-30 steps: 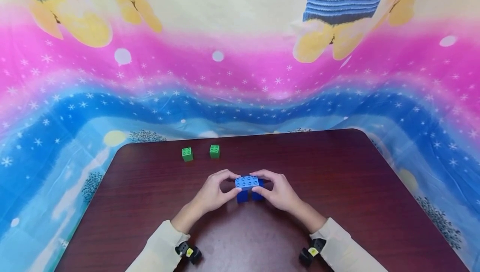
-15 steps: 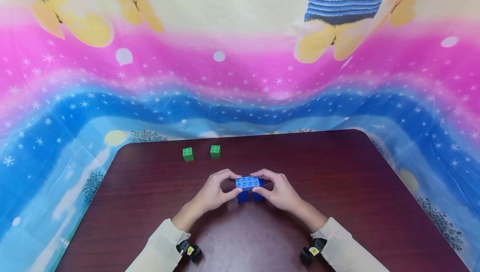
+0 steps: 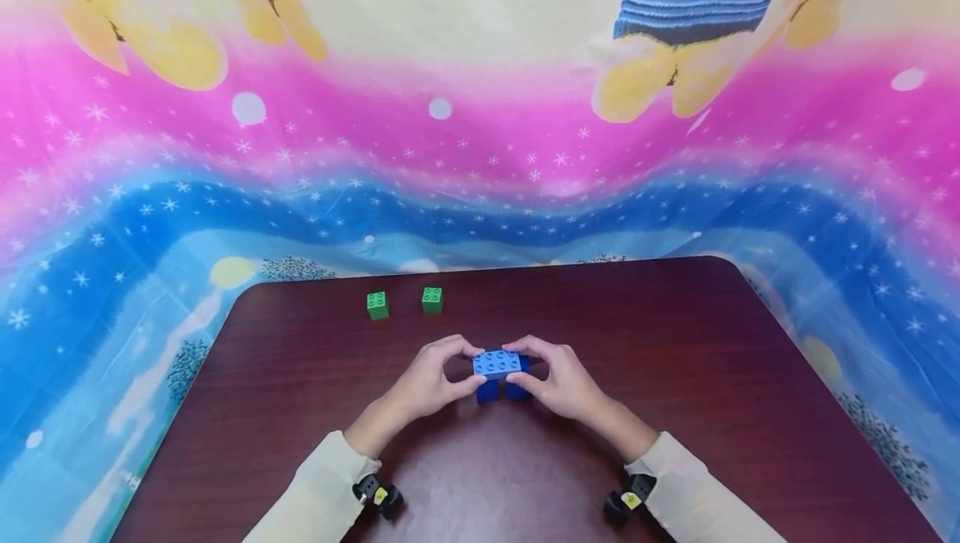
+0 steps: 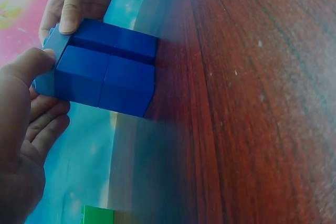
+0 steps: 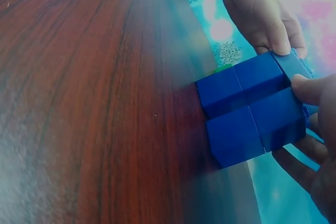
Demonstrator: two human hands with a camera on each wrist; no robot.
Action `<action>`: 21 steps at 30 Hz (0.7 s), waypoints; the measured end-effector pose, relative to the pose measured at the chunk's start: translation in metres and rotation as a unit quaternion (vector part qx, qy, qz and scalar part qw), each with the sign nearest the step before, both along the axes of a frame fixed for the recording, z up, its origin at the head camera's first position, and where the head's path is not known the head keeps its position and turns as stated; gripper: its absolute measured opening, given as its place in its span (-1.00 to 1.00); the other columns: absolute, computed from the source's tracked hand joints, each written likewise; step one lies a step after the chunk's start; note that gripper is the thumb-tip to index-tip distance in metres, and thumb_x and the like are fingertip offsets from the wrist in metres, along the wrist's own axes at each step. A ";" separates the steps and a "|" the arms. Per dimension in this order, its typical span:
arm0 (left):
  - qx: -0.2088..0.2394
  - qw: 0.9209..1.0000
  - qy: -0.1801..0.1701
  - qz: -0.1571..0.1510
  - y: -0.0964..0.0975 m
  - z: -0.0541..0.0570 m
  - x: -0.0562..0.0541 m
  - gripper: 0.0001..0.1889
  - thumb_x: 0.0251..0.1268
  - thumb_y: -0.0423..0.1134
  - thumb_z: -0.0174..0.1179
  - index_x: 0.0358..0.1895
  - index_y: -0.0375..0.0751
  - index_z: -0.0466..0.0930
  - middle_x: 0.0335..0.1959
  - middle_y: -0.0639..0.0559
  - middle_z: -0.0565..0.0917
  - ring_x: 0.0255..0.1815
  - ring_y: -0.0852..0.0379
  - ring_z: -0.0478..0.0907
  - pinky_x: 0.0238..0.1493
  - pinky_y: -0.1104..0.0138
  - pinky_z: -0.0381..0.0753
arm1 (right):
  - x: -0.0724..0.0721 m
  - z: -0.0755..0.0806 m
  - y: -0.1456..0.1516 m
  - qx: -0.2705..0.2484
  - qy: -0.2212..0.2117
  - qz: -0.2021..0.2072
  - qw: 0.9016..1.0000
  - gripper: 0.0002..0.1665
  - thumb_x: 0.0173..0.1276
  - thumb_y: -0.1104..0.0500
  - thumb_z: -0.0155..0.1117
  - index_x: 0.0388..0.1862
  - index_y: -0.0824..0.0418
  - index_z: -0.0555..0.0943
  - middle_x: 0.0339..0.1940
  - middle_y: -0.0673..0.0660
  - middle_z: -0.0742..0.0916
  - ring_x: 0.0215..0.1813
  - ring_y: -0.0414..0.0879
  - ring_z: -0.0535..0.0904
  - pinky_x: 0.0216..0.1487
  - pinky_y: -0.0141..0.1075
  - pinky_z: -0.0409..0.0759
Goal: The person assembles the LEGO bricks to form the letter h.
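A light blue toy brick with several studs lies across two stacks of dark blue bricks, which stand upright on the table with a narrow gap between them. My left hand pinches the light blue brick's left end between thumb and fingers. Its right end is held the same way by my right hand. From the right wrist view, each dark blue stack shows two bricks, one above the other. The light brick seems seated on both stacks, though how tightly I cannot tell.
Two green bricks stand apart near the back edge of the dark red-brown table, left of the middle. Behind the table hangs a patterned cloth. Each wrist wears a black strapped camera.
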State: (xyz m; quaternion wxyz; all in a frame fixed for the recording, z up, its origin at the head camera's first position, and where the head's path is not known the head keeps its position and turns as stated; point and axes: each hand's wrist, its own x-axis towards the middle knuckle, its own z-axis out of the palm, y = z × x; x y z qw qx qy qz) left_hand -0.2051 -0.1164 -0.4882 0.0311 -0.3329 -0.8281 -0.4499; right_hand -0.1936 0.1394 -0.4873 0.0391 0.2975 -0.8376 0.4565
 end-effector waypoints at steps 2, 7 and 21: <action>-0.004 1.000 0.000 0.000 0.000 0.001 0.001 -0.71 0.23 -0.22 0.49 -0.02 -0.08 0.66 -0.09 0.14 0.67 -0.04 0.22 0.64 0.10 0.15 0.67 | 0.001 0.000 0.000 0.002 0.003 0.000 1.000 -0.51 0.35 0.12 0.47 0.22 0.22 0.62 0.08 0.06 0.76 0.01 -0.10 0.73 0.00 -0.07 0.72; -0.010 1.000 0.002 0.003 0.001 0.001 0.002 -0.70 0.22 -0.21 0.49 -0.02 -0.08 0.65 -0.08 0.12 0.68 -0.03 0.23 0.65 0.12 0.18 0.66 | 0.001 0.000 0.000 0.007 0.008 -0.005 1.000 -0.51 0.32 0.17 0.50 0.21 0.18 0.63 0.09 0.05 0.76 0.02 -0.13 0.73 0.00 -0.12 0.72; -0.024 1.000 0.010 0.004 0.002 0.005 0.001 -0.67 0.19 -0.27 0.50 -0.01 -0.13 0.64 -0.10 0.10 0.66 -0.06 0.18 0.63 0.07 0.12 0.68 | -0.004 0.002 0.006 0.051 0.012 0.017 0.998 -0.40 0.31 0.19 0.49 0.32 0.18 0.57 0.17 0.10 0.73 0.09 -0.04 0.71 0.05 -0.11 0.70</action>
